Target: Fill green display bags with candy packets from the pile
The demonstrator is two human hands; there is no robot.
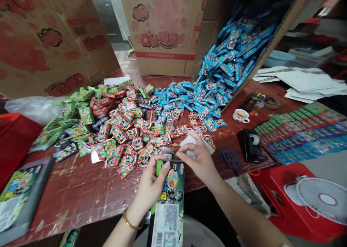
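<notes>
My left hand grips a flat black-and-green printed pouch near its top edge, thumb on the front face. The pouch stands upright toward me, with a white label and barcode low on it. Just above its top right corner is my right hand, with thumb and a bent finger together and the index finger raised. What lies between those fingertips is too small to make out. Beyond both hands spreads a heap of small candy packets, red, green and purple. Blue packets lie on its right side.
A tipped carton spills blue packets onto the red table. More pouches are stacked at left. On the right are a teacup, a tape dispenser, rows of packets and a white fan on a red stool.
</notes>
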